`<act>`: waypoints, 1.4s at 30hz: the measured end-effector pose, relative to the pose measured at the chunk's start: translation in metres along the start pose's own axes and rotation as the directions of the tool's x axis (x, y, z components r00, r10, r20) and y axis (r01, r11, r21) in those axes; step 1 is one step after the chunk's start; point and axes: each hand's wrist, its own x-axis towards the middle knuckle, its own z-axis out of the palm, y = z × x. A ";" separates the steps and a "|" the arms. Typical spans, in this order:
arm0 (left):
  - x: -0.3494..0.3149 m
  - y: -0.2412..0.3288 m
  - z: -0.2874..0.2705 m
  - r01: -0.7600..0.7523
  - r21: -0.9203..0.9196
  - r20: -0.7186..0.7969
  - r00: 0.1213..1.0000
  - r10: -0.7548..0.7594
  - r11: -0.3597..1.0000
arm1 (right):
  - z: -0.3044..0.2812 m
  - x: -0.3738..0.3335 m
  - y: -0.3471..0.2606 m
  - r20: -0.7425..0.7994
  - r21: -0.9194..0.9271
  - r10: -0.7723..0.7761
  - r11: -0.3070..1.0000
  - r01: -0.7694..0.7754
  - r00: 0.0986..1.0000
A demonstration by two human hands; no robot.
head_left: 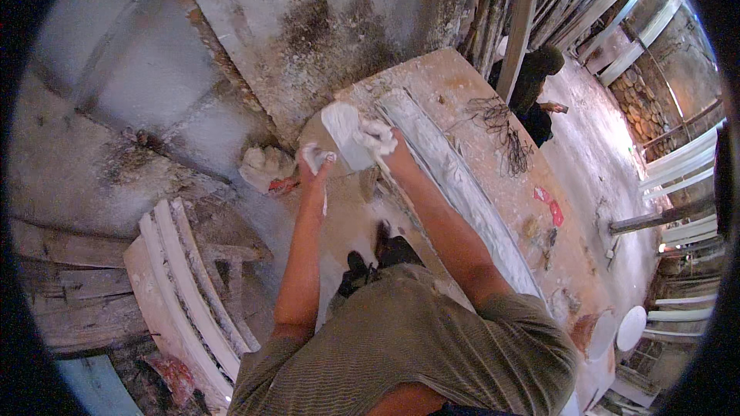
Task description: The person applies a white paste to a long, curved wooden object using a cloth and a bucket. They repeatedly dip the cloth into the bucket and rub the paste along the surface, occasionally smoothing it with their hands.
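My left hand (316, 159), smeared with white paste, is raised with its fingers curled in; what they hold, if anything, is hidden. My right hand (379, 140), thickly coated in white, bends closed at the near side of a soft white clump (339, 122), and I cannot make out what lies inside its fingers. Below the clump, between both hands, shows a smooth pale grey surface (354, 156). Right beside my right forearm runs a long mould strip (455, 177) filled with wet-looking white material.
The strip lies on a stained worktable (432, 77) with tangled dark wire (505, 131) and red scraps (549, 204). A whitish sack-like lump (266, 168) sits left of my left hand. Long white mouldings (181, 285) lean at lower left. A person (534, 88) is beyond the table.
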 end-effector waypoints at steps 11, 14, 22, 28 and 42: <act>0.178 -0.050 0.031 0.041 0.049 -0.169 0.985 -0.032 0.998 | -0.034 0.181 0.010 -0.273 -0.120 -0.226 0.973 0.199 0.935; 0.241 -0.068 0.056 0.025 0.188 -0.029 0.999 -0.020 0.982 | -0.098 0.249 0.068 -0.125 -0.782 -0.608 0.547 0.299 0.784; 0.304 -0.174 0.133 0.100 0.269 0.024 0.994 -0.111 0.958 | -0.214 0.270 0.151 -0.166 -0.292 0.066 0.950 -0.113 0.984; 0.312 -0.203 0.180 0.222 -0.102 -0.019 0.974 -0.225 0.970 | -0.218 0.267 0.189 -0.091 0.099 0.279 0.958 -0.270 0.956; 0.348 -0.219 0.136 -0.094 0.325 0.066 0.995 0.076 0.941 | -0.246 0.283 0.172 -0.124 -0.532 0.076 0.837 -0.131 0.989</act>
